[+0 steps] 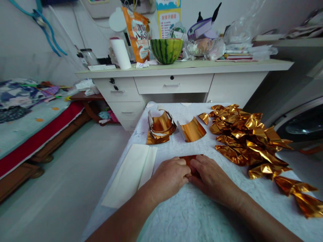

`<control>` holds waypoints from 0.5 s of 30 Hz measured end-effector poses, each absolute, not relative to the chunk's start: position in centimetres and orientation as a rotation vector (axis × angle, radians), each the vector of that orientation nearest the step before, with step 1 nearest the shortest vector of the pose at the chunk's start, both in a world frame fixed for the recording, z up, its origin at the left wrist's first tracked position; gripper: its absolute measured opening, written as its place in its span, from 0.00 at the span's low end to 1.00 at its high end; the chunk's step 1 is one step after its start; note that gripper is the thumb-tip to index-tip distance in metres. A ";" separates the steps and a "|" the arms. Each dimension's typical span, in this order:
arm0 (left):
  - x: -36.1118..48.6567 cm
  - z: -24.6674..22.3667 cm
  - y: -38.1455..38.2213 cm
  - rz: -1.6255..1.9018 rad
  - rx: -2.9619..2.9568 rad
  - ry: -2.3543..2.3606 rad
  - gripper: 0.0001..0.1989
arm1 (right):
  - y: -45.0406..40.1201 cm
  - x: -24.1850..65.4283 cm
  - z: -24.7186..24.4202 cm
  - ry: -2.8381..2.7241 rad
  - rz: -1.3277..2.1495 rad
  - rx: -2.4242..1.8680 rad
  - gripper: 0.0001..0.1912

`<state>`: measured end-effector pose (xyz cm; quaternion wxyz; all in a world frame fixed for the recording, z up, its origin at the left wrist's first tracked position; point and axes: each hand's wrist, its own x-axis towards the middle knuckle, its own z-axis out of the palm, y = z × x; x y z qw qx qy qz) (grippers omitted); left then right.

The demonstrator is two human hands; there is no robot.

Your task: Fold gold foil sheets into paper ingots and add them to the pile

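Note:
Both hands meet over a sheet of gold foil paper [189, 158] on the cloth-covered table. My left hand [172, 175] has its fingers curled onto the sheet's left part. My right hand [210, 176] is closed on its right part, fingers bent and thumb tucked in. Much of the sheet is hidden beneath the hands. Beyond them lie a curved gold foil sheet [193, 130] and curled strips of gold foil [161, 126]. To the right spreads a pile of folded gold foil pieces [239, 134].
Cream paper sheets [127, 173] lie by the table's left edge. Behind the table stands a white desk [174, 82] bearing a halved watermelon [167, 51] and an orange pouch [137, 35]. A bed [37, 124] is at left, a washing machine [300, 117] at right.

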<state>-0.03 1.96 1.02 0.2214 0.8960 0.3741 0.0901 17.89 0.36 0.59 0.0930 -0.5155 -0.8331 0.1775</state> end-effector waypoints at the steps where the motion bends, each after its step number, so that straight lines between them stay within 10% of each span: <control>1: 0.0 0.8 2.0 0.252 2.443 1.013 0.05 | 0.4 17.9 0.6 -2.472 0.534 -1.534 0.03; 15: -0.1 1.0 2.5 0.225 2.284 0.970 0.06 | 1.7 22.1 1.2 -2.393 0.661 -1.760 0.12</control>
